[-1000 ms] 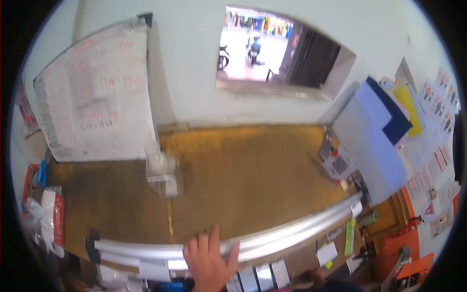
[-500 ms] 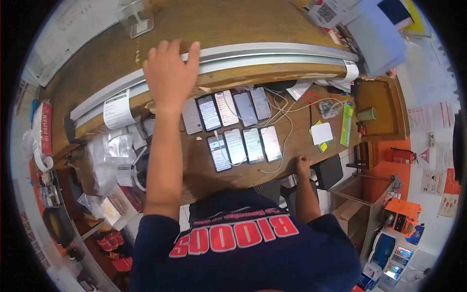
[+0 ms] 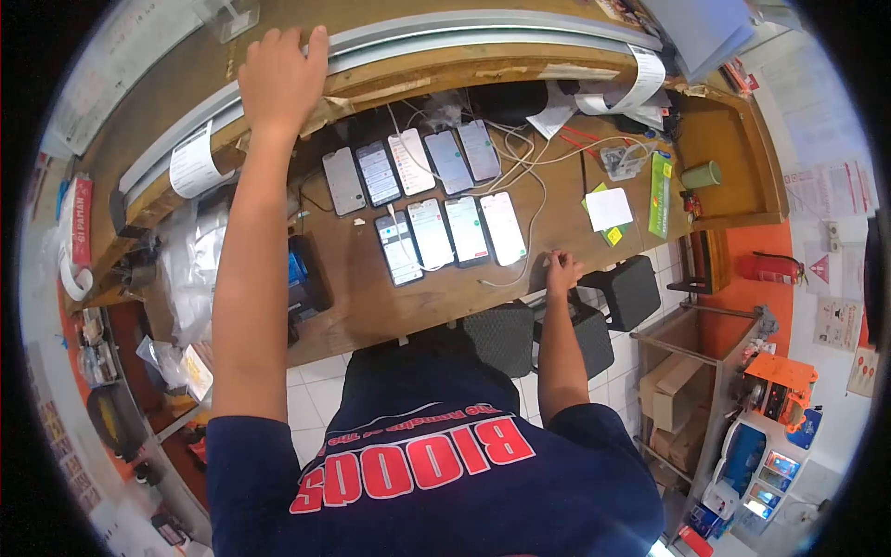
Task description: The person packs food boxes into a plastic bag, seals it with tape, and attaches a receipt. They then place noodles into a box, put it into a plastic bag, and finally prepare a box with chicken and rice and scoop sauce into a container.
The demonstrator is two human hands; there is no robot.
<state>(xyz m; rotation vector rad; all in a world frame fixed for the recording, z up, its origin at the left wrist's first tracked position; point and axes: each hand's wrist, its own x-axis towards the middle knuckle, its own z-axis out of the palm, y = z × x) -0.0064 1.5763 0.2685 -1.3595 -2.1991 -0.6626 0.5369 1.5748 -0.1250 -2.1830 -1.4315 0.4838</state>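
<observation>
My left hand (image 3: 283,82) lies over the silver metal rail (image 3: 483,25) along the raised shelf edge, fingers stretched across it and thumb apart. My right hand (image 3: 562,271) rests at the near edge of the wooden table (image 3: 390,320), its fingers curled with nothing visible in them. Between the hands, several smartphones lie face up in two rows, most with lit screens, among them a phone (image 3: 467,232) in the near row and a phone (image 3: 377,174) in the far row. A white cable (image 3: 541,209) loops beside and across some of them.
Right of the phones lie a white paper pad (image 3: 609,210) and a green box (image 3: 660,193). A green cup (image 3: 702,174) sits in the wooden corner. Plastic bags (image 3: 186,269) and a dark device (image 3: 308,278) are at left. Black seats (image 3: 498,339) stand below the table edge.
The view has shifted, so the table and phones sit further up and left. My left hand stays on the rail. My right hand's fist has loosened slightly at the table edge.
</observation>
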